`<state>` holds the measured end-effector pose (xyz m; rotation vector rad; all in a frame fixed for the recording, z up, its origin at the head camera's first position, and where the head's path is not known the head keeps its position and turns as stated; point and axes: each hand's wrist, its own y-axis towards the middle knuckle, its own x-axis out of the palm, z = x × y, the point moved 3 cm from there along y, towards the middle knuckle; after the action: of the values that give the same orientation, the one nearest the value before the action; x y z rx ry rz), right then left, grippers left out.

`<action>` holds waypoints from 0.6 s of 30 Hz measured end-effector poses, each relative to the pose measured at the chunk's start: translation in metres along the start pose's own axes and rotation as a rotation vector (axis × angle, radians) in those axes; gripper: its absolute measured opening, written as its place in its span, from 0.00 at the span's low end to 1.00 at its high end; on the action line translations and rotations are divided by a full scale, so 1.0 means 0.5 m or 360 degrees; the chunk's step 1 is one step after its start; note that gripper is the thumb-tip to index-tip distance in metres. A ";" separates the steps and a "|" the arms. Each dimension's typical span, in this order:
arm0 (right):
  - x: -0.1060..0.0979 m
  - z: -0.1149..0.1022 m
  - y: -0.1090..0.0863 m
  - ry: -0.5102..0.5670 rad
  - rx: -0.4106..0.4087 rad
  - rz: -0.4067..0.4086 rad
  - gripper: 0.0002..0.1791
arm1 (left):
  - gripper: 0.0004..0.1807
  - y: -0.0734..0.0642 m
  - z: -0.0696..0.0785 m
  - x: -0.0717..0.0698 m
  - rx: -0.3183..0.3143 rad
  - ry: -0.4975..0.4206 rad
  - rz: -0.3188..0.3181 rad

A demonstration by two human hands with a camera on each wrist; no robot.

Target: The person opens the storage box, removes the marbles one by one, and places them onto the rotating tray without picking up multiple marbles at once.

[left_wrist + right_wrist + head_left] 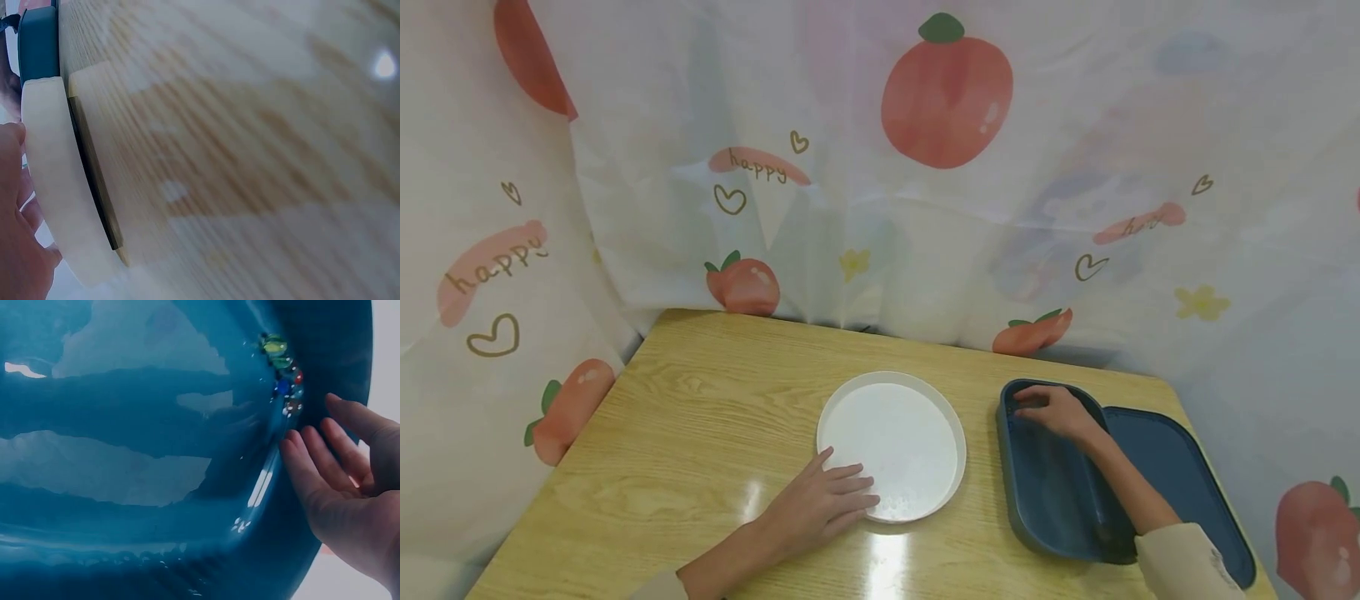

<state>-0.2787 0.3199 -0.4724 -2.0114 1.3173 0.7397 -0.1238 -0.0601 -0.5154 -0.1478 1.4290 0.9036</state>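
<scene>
left hand [814,505], fingers spread, touches plate [901,442] at seven o'clock; right hand [1060,412], relaxed, beside marbles [284,386] at box's [1043,492] eleven; curtain [842,200] reads "happy".

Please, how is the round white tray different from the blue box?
The white tray is round, while the blue box is longer, with rounded corners. The tray is shallow; the box is deeper. The left hand touches the tray's rim, whereas the right hand is at the box's far end, near small marbles. Both are open on top.
</scene>
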 end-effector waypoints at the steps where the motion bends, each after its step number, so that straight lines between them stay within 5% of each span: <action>1: 0.000 0.003 0.003 0.0009 0.0005 -0.0001 0.22 | 0.12 0.000 0.000 0.001 0.0003 -0.0002 0.0005; 9: 0.007 0.023 0.019 0.0040 0.0017 0.0002 0.19 | 0.13 -0.004 0.000 0.005 0.0069 0.0042 0.0028; 18: 0.015 0.026 0.028 -0.0107 -0.0029 0.0033 0.15 | 0.13 -0.009 0.000 0.010 0.0069 0.0036 0.0017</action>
<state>-0.2905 0.3210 -0.4891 -1.9721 1.2987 0.8245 -0.1216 -0.0607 -0.5217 -0.1185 1.4702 0.8814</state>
